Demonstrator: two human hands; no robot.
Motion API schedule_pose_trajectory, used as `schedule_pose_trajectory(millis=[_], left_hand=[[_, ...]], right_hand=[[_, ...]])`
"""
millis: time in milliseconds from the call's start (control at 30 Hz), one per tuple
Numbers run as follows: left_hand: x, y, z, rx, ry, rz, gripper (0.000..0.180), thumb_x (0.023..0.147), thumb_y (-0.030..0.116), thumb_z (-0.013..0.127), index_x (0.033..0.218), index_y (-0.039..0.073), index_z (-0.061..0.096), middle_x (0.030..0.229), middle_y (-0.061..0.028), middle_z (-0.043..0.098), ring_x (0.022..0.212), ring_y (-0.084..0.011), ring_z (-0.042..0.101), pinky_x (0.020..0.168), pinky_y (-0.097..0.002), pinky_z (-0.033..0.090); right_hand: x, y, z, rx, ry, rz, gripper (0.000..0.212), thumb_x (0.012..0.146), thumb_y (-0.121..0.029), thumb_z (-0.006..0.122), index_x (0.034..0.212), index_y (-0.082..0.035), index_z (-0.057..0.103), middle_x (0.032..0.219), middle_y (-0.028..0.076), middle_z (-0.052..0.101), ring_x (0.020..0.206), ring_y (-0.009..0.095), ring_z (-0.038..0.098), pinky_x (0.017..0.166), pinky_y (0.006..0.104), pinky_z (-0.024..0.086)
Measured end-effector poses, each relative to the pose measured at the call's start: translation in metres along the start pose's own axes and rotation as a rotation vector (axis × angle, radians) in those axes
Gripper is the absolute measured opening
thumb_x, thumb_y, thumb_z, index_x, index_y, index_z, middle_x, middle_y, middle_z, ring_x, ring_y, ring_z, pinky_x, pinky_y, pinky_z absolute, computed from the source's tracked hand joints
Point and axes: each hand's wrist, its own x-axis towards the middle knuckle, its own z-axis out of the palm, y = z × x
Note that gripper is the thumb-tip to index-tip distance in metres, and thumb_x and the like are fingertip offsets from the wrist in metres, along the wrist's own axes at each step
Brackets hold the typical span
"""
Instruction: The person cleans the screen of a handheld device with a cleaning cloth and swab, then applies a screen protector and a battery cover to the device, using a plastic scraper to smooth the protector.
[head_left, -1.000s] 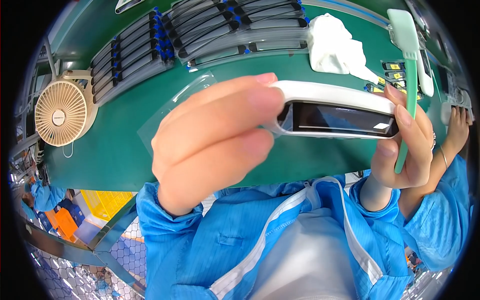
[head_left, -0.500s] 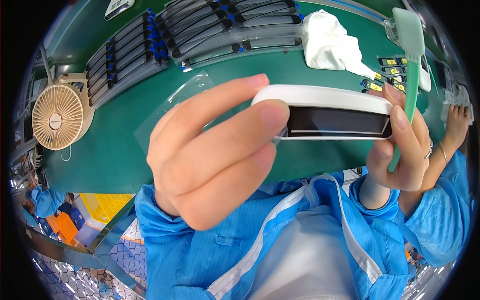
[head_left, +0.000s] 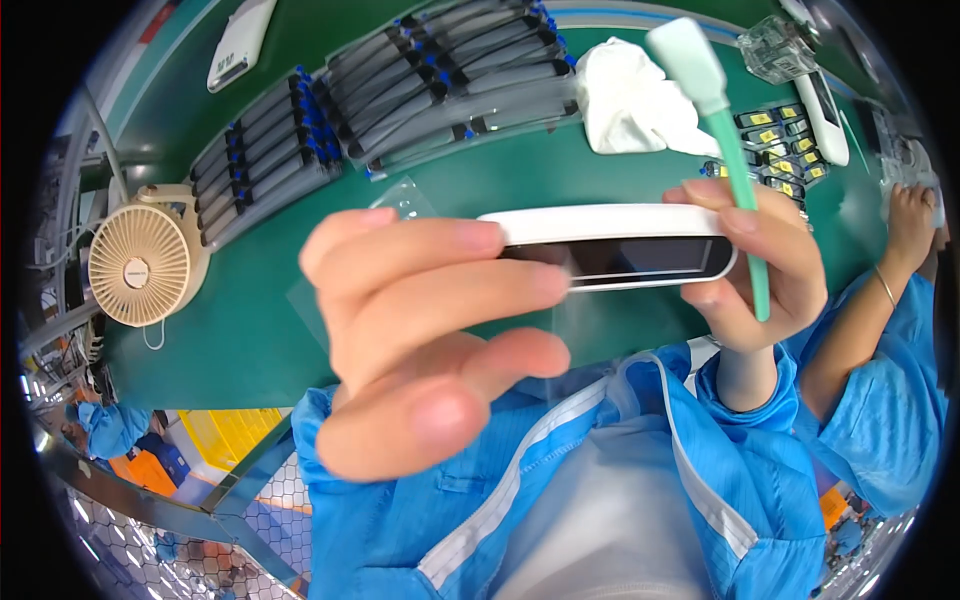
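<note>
A slim white handheld device (head_left: 610, 222) with rounded ends and a glossy dark window is held up level before me. My left hand (head_left: 400, 320) has two fingertips against its left end; the other digits spread apart, one toward the camera. My right hand (head_left: 765, 260) grips the device's right end, and the same hand also carries a green-handled tool (head_left: 735, 165) with a pale, flat head pointing up. Whether any film lies between my left fingertips cannot be made out.
Rows of dark bagged pieces with blue ends (head_left: 440, 75) lie at the back of the green table (head_left: 250, 330). A beige fan (head_left: 140, 265) stands left. A white cloth (head_left: 630, 100), small yellow-labelled parts (head_left: 775, 145) and clear plastic (head_left: 410, 198) lie around. At right is another person's hand (head_left: 910, 225).
The device has shifted left and slightly down. My left hand's lower digits have spread out from the device. The green-handled tool has swung left, its head now tilting left.
</note>
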Motion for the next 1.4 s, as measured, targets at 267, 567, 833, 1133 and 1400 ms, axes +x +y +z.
schedule_pose_trajectory(millis=[267,567,833,1133,1400], left_hand=[[0.022,0.026,0.015,0.205,-0.128,0.106,0.02,0.077,0.029,0.057,0.097,0.029,0.054,0.102,0.0086,0.061,0.095,-0.0115,0.057,0.098,-0.0378,0.021],[0.047,0.041,-0.01,0.285,-0.466,-0.131,0.052,0.063,0.032,0.069,0.107,0.009,0.054,0.09,-0.0055,0.053,0.082,-0.0204,0.056,0.076,-0.0342,0.042],[0.063,0.002,-0.008,0.181,-0.24,-0.457,0.033,0.069,0.022,0.069,0.091,0.003,0.053,0.07,-0.0117,0.057,0.061,-0.0237,0.06,0.054,-0.0303,0.047],[0.129,-0.156,0.128,-1.265,0.27,-1.486,0.03,0.083,0.01,0.048,0.109,-0.002,0.041,0.105,-0.0156,0.051,0.099,-0.0293,0.052,0.086,-0.0435,0.046],[0.133,-0.215,0.273,-1.021,0.248,-1.468,0.039,0.08,0.014,0.05,0.117,0.003,0.045,0.119,-0.0119,0.047,0.109,-0.0234,0.045,0.092,-0.0349,0.033]], right_hand=[[0.008,-0.005,0.015,0.063,0.162,0.052,0.037,0.062,-0.003,0.07,0.098,-0.001,0.058,0.094,0.014,0.063,0.081,0.026,0.062,0.067,0.0295,0.05],[-0.004,-0.016,0.012,0.118,0.081,0.123,0.039,0.065,-0.017,0.073,0.097,0.0,0.058,0.095,0.014,0.063,0.083,0.025,0.062,0.072,0.0304,0.048],[-0.024,0.002,-0.009,-0.392,0.253,0.251,0.027,0.07,-0.02,0.064,0.09,-0.002,0.06,0.084,0.012,0.062,0.077,0.028,0.059,0.068,0.0338,0.045],[-0.044,0.026,0.019,-0.745,-0.017,0.378,0.049,0.071,-0.033,0.064,0.104,0.001,0.053,0.106,0.015,0.054,0.104,0.027,0.048,0.084,0.0388,0.036],[-0.036,0.014,0.014,-0.654,0.051,0.311,0.051,0.071,-0.032,0.064,0.112,-0.005,0.05,0.119,0.013,0.048,0.109,0.027,0.046,0.088,0.0392,0.035]])
